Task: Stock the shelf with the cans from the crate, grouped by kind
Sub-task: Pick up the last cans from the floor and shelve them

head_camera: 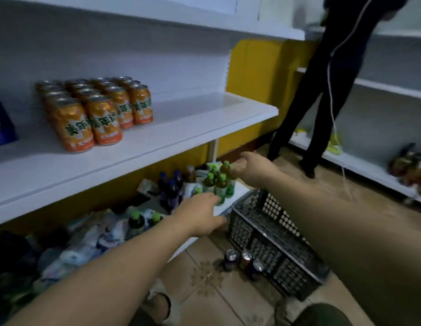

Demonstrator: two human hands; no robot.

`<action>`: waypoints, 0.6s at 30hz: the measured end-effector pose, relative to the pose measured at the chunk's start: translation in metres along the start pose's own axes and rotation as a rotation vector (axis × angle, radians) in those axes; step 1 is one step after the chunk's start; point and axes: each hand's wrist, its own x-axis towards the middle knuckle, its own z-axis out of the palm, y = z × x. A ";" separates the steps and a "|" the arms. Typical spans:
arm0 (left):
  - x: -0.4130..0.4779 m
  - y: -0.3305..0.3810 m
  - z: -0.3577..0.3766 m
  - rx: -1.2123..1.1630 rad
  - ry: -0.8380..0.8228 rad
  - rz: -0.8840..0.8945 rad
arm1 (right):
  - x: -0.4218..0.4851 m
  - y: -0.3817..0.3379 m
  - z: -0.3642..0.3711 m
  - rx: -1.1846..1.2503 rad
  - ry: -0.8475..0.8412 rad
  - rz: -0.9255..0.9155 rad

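A block of orange cans [99,111] stands in rows on the white middle shelf [193,123]. The dark grey crate [275,238] sits on the floor by the bottom shelf, and I cannot see anything inside it. Three cans [244,260] stand on the tiles against its near side. My left hand [200,215] reaches palm down to the crate's left corner, fingers relaxed and holding nothing. My right hand [244,169] is stretched out above the crate's far end. Its fingers are curled round a green-capped bottle [225,167] among others on the bottom shelf.
The bottom shelf [228,203] holds green-capped bottles, purple bottles [172,187] and crumpled packets [82,250]. A blue bag [2,123] sits at the middle shelf's left edge. Another person in dark clothes [329,90] stands at the right-hand shelving. My knee [322,314] is low right.
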 end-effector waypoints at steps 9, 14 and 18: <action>0.047 0.058 0.154 -0.180 -0.381 0.072 | -0.068 0.171 0.071 0.033 -0.190 0.406; 0.095 0.057 0.214 -0.273 -0.487 0.012 | -0.057 0.239 0.137 0.057 -0.334 0.520; 0.144 0.047 0.256 -0.289 -0.529 -0.011 | -0.036 0.274 0.196 0.081 -0.430 0.522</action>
